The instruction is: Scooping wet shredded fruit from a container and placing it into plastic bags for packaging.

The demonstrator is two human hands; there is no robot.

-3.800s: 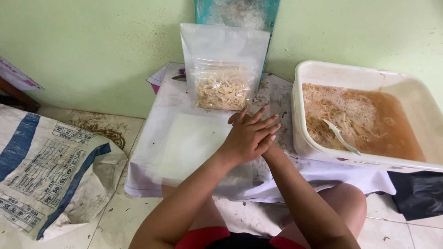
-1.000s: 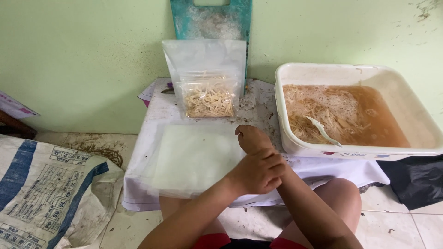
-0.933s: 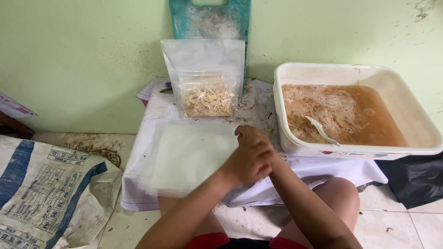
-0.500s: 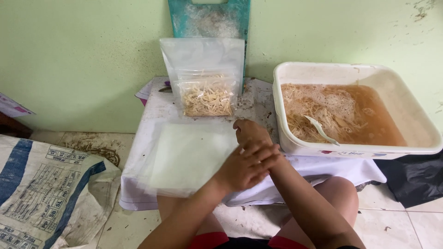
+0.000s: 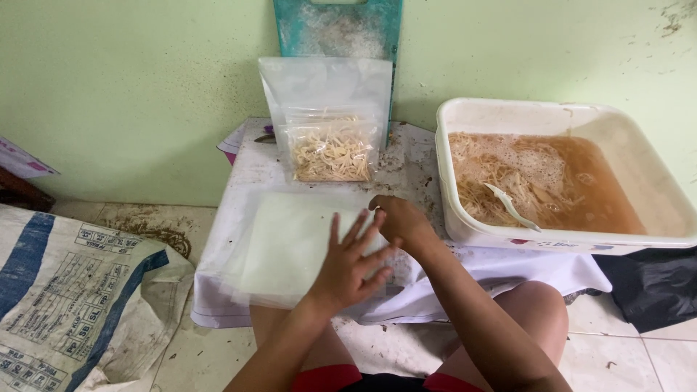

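Note:
A stack of flat clear plastic bags (image 5: 283,247) lies on the low cloth-covered table (image 5: 239,174) in front of me. My left hand (image 5: 352,265) rests on the stack's right edge with fingers spread. My right hand (image 5: 398,219) sits just beyond it, fingers curled at the top right corner of the stack; whether it pinches a bag I cannot tell. A clear bag (image 5: 328,120) part-filled with pale shredded strips stands upright at the back of the table.
A white tub (image 5: 624,138) of brown liquid with shredded strips and a white spoon (image 5: 512,207) sits at right. A teal board (image 5: 337,29) leans on the green wall. A woven sack (image 5: 72,290) lies on the floor at left, dark plastic (image 5: 653,290) at right.
My hands, earlier stacked together at the bag pile's right side, have come apart; the left hand now lies flat with fingers spread, the right moved up to the corner.

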